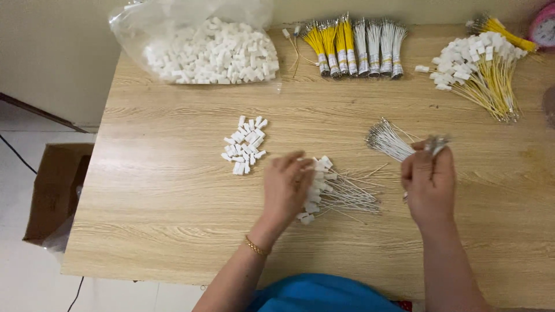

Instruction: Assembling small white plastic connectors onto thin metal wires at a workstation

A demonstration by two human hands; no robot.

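— Hands first, from the head view: where does each one sit?

— The left hand (pixel 287 186) lies flat, fingers spread, on a pile of white-wired connectors (pixel 338 193) near the middle of the tabletop (pixel 173 202); it presses rather than grasps. The right hand (pixel 429 184) is clenched round a bundle of white wires (pixel 388 140), whose ends fan up and to the left.

— What lies close by?

— A small heap of loose white connectors (pixel 244 145) sits just left of the left hand; a clear bag of more connectors (pixel 211 51) rests at the far edge, beside taped yellow and white wire bundles (pixel 354 41).

— How is this step done well?

— Judging by the layout, the person keeps the bundle pinched low so single wires separate, and holds the finished pile steady.
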